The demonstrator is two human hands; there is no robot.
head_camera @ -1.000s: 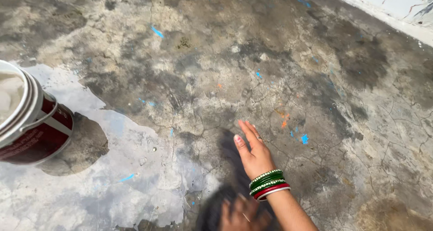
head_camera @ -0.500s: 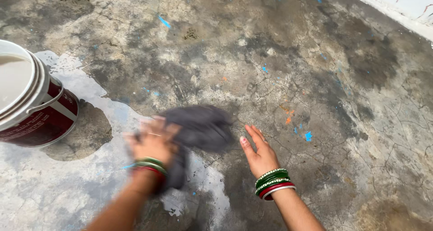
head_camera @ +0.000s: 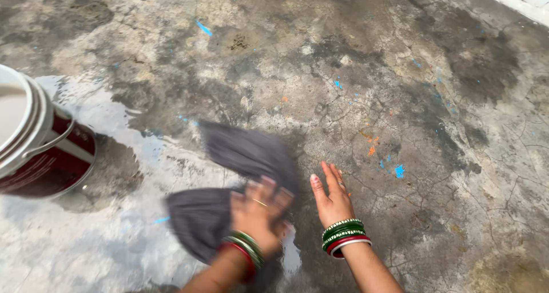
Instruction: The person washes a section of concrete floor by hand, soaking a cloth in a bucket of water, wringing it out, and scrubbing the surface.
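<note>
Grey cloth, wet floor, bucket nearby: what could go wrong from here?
1. The left hand sweeps the grey cloth across the wet patch beside the bucket; a wide stroke might knock it and spill the pale liquid inside.
2. The right hand rests flat on the cracked concrete floor close to the wet area; it could slip.

A cloth (head_camera: 229, 184) lies on the concrete floor (head_camera: 354, 70) under the left hand (head_camera: 260, 210); right hand (head_camera: 331, 198) just beside it, bucket (head_camera: 40, 144) (partly out of view) far left.
</note>
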